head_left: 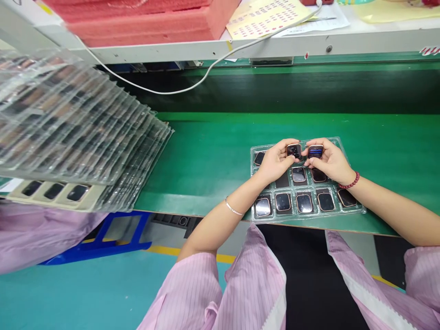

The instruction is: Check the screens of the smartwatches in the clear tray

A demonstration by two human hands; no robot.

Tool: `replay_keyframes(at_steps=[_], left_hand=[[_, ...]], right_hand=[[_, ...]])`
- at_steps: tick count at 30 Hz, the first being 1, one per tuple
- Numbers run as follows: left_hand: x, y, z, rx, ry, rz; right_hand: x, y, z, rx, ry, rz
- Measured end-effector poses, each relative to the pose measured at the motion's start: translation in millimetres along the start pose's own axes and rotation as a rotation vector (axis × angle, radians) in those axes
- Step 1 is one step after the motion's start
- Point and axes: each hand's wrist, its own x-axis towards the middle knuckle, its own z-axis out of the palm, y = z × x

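My left hand point(277, 160) is closed around a smartwatch point(294, 151) without a strap, its dark face turned toward me. Another smartwatch point(315, 151), its screen lit with blue lines, is gripped between the thumb and fingers of my right hand point(332, 161). Both hands are above a clear plastic tray point(309, 217), nearly side by side. In the tray's pockets lie several strapless watches with dark, shiny faces, such as the watch point(304, 203) in the near row. My hands hide part of the tray's far row.
A tall, leaning stack of clear trays point(79, 123) stands at the left on the green work surface point(206, 169). A shelf point(268, 46) crosses above, bearing red foam point(147, 25) and yellow sheets point(264, 18). A white cable point(165, 93) hangs below it. Someone's pink sleeve point(44, 233) shows at far left.
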Motion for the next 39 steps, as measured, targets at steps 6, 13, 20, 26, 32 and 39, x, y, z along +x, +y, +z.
replay_keyframes(at_steps=[6, 13, 20, 26, 32, 39], left_hand=[[0.4, 0.9, 0.3, 0.006, 0.0, -0.003], [1.1, -1.1, -0.7, 0.015, -0.002, -0.01], [1.5, -4.0, -0.6, -0.01, -0.008, 0.045], [2.0, -4.7, 0.5, -0.012, 0.017, 0.043], [1.6, -1.9, -0.2, -0.003, -0.018, 0.035], [2.0, -4.5, -0.6, -0.005, -0.019, 0.048]], right_hand=[[0.3, 0.2, 0.0, -0.008, -0.001, 0.013], [0.2, 1.3, -1.1, -0.01, -0.013, 0.004], [1.1, 2.1, -1.5, -0.03, -0.01, 0.007], [1.2, 1.7, -1.7, -0.02, -0.028, 0.005], [1.0, 2.0, -1.2, -0.012, -0.013, 0.019], [1.2, 0.3, -0.8, -0.02, -0.016, -0.004]])
